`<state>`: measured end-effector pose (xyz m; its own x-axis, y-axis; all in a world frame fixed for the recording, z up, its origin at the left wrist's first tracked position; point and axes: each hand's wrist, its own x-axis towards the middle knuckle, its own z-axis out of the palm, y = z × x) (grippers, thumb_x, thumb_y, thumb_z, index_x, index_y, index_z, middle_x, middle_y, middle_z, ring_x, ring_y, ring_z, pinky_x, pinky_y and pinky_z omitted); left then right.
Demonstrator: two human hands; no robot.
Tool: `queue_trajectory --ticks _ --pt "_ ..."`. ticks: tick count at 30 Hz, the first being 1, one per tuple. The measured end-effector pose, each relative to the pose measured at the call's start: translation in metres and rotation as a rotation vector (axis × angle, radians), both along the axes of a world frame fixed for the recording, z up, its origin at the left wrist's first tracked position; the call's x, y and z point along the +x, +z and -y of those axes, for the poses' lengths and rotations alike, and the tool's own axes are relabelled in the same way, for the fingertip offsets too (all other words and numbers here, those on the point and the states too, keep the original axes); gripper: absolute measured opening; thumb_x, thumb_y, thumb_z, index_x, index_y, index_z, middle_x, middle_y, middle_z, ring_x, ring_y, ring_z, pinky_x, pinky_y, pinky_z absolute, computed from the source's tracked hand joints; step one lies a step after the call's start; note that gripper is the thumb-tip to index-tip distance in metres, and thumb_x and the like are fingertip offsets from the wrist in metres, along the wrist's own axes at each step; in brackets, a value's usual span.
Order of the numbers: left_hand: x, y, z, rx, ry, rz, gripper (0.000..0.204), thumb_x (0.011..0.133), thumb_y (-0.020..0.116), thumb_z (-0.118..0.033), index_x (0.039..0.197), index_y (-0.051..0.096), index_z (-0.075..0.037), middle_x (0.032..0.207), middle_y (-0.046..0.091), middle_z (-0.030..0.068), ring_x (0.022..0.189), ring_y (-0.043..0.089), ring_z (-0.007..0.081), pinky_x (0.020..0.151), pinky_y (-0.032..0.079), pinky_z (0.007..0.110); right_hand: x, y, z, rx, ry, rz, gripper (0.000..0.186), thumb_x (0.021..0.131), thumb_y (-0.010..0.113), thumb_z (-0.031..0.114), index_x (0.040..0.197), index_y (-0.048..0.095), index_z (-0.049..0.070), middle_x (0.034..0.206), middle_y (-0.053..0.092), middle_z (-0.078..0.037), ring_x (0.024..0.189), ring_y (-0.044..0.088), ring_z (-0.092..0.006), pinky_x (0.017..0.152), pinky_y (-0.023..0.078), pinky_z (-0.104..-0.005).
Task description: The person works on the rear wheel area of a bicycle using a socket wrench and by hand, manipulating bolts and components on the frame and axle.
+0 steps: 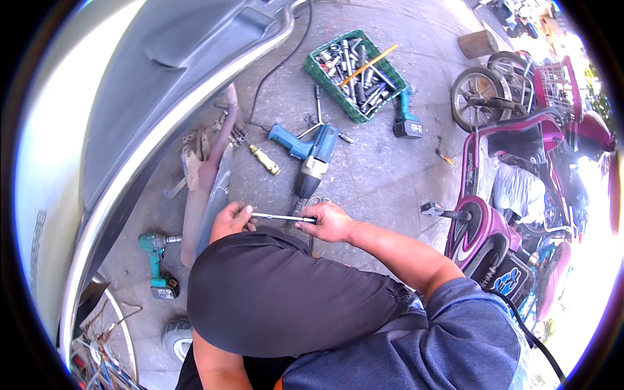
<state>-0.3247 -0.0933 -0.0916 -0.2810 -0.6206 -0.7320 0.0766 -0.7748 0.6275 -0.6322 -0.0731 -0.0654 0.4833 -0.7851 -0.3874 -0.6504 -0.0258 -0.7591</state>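
Observation:
Above my knee, a thin silvery metal rod (pixel 278 217) runs level between my two hands. My left hand (pixel 232 221) pinches its left end, thumb up against the tip. Closed fingers of my right hand (pixel 330 222) grip the other end, where a dark part shows. The rod's exact kind cannot be made out. Just beyond the hands, a corded blue impact wrench (pixel 312 156) lies on the floor, its dark nose toward me. A brass-coloured fitting (pixel 264 160) rests to its left, and a T-shaped socket wrench (pixel 318 107) lies behind it.
A green basket (pixel 315 78) full of sockets and tools stands ahead. Cordless teal tools lie on the floor, one at the left (pixel 156 260), another by the basket (pixel 407 117). A vehicle panel (pixel 175 123) curves along the left. A purple scooter (pixel 484 234) stands at the right.

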Motion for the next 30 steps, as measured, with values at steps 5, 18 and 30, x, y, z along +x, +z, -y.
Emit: queue_trajectory --ticks 5,18,30 --pt "-0.006 -0.051 -0.026 0.218 0.13 -0.133 0.026 0.101 0.073 -0.024 0.11 0.064 -0.001 0.089 0.07 0.0066 0.075 0.068 0.0113 0.07 0.058 0.029 -0.02 0.004 -0.015 0.14 -0.026 -0.153 0.026 0.096 0.071 0.036 0.104 0.075 0.012 0.088 0.074 -0.018 0.086 0.072 -0.0397 0.077 0.057 -0.0492" --pt "-0.032 -0.087 -0.019 0.279 0.104 -0.218 0.023 0.103 0.069 -0.019 0.117 0.059 -0.002 0.085 0.065 0.0067 0.075 0.068 0.0165 0.066 0.058 0.032 -0.031 -0.004 -0.019 0.204 -0.057 -0.221 0.031 0.097 0.068 0.043 0.106 0.075 0.014 0.091 0.074 -0.018 0.09 0.071 -0.0411 0.081 0.056 -0.051" --pt "-0.06 -0.117 -0.011 0.237 0.456 -0.117 0.017 0.108 0.061 -0.018 0.116 0.055 -0.003 0.09 0.059 0.0057 0.077 0.063 0.0178 0.071 0.06 0.038 -0.064 0.013 0.001 0.444 -0.191 -0.379 0.032 0.093 0.068 0.039 0.11 0.077 0.013 0.091 0.074 -0.017 0.089 0.072 -0.0333 0.082 0.055 -0.0461"
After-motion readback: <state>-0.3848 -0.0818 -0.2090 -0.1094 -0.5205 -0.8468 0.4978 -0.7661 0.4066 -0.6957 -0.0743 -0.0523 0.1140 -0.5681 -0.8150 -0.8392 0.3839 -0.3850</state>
